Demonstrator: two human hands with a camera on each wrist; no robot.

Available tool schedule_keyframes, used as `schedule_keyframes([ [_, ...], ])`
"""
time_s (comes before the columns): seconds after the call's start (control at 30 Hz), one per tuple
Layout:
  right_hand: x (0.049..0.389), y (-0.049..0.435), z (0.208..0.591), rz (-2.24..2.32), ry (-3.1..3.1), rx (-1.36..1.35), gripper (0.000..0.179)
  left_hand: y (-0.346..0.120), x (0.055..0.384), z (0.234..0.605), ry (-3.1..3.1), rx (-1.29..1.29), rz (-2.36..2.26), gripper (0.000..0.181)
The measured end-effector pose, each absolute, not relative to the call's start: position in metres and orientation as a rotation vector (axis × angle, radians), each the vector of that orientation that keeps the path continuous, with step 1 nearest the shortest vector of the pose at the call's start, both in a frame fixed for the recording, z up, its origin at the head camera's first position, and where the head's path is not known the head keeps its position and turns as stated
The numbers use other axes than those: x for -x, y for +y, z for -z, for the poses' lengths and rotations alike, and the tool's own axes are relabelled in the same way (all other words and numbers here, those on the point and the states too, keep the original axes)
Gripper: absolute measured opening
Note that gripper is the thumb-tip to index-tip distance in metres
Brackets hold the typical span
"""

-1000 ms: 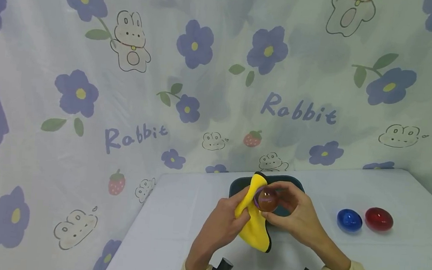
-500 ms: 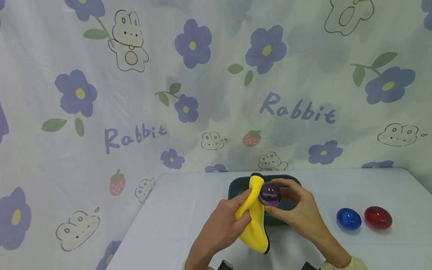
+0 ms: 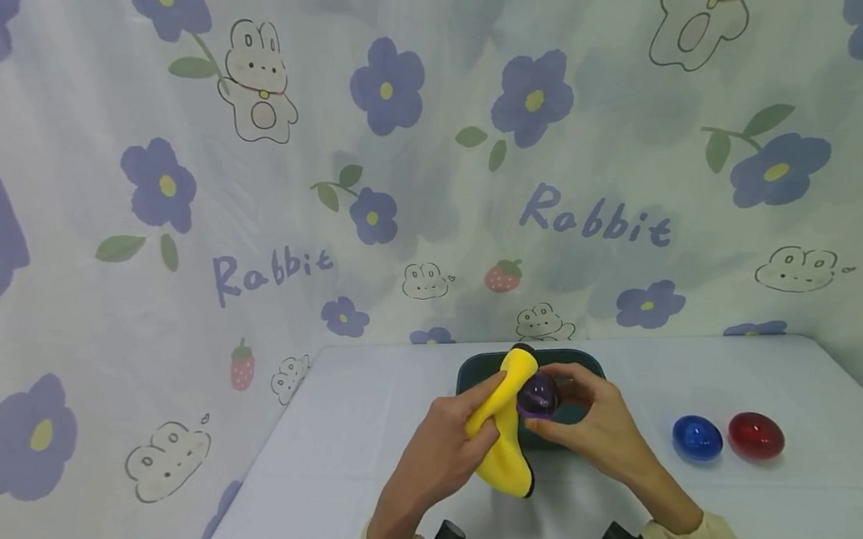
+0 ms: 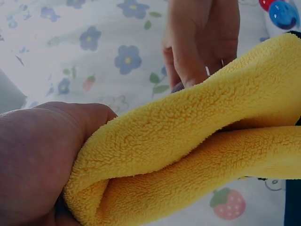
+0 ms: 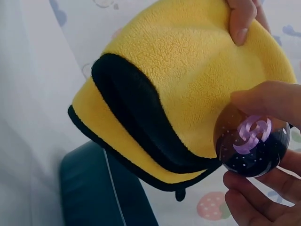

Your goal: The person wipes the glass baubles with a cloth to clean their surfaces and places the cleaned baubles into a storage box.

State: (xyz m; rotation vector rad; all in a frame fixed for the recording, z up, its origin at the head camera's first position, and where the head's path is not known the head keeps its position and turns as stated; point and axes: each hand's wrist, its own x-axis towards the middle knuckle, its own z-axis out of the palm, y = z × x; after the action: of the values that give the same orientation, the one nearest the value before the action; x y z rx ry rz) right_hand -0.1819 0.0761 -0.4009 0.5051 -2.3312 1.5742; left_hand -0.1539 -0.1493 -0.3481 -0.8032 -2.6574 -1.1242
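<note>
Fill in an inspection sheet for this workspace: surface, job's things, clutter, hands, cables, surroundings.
Surface: white table, smooth-looking.
Job's things: folded yellow cloth with dark edging; glossy ball with purple swirl.
Clutter: blue egg and red egg side by side at right; dark bin behind the cloth in the head view.
Hands: left hand grips the cloth; right hand holds the ball.
Cables: nothing seen.
Surroundings: floral rabbit-print backdrop.
</note>
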Motion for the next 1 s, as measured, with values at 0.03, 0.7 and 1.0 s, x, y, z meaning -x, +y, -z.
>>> schedule_keyframes([
  [0.03,0.182,0.076,0.400,-1.576,-2.334,-0.508,0.059,-0.149,0.154,0.348,-2.649,0.804,1.126,0.057],
  [0.7,0.170,0.067,0.396,-1.583,-2.258,-0.724,0.054,-0.155,0.162,0.349,-2.643,0.825,1.194,0.053],
  [1.0,0.168,0.067,0.393,-1.648,-2.184,-0.732,0.058,-0.155,0.166,0.351,-2.688,0.839,1.219,0.055],
])
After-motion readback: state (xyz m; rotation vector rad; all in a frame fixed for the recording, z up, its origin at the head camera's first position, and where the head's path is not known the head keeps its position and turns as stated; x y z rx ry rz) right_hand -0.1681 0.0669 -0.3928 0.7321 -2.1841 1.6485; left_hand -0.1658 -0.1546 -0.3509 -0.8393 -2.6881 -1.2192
